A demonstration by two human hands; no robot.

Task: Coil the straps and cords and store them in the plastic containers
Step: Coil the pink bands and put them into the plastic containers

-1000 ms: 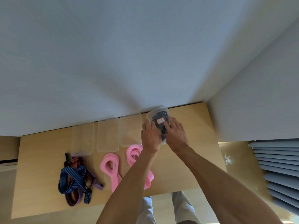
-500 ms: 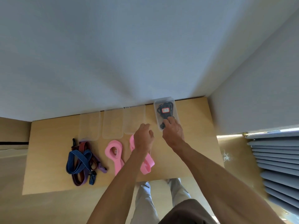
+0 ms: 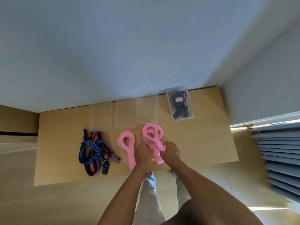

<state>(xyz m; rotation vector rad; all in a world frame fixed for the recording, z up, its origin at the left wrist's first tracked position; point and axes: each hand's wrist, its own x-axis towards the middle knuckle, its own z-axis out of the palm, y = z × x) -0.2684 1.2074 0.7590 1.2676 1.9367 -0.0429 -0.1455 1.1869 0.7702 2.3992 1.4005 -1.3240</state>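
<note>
Both hands, left hand (image 3: 143, 153) and right hand (image 3: 171, 151), grip the right pink strap (image 3: 152, 133) on the table (image 3: 203, 143), near three empty containers (image 3: 125, 114).

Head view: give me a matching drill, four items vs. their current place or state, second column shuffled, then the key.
Items:
1. black cord
2. right pink strap
3. left pink strap
4. striped cords

States:
A. tangled heap at the table's left
B. gripped by both hands
C. inside the rightmost container
D. lying untouched on the table, below the middle containers

Pairs: 1-C, 2-B, 3-D, 4-A
</note>
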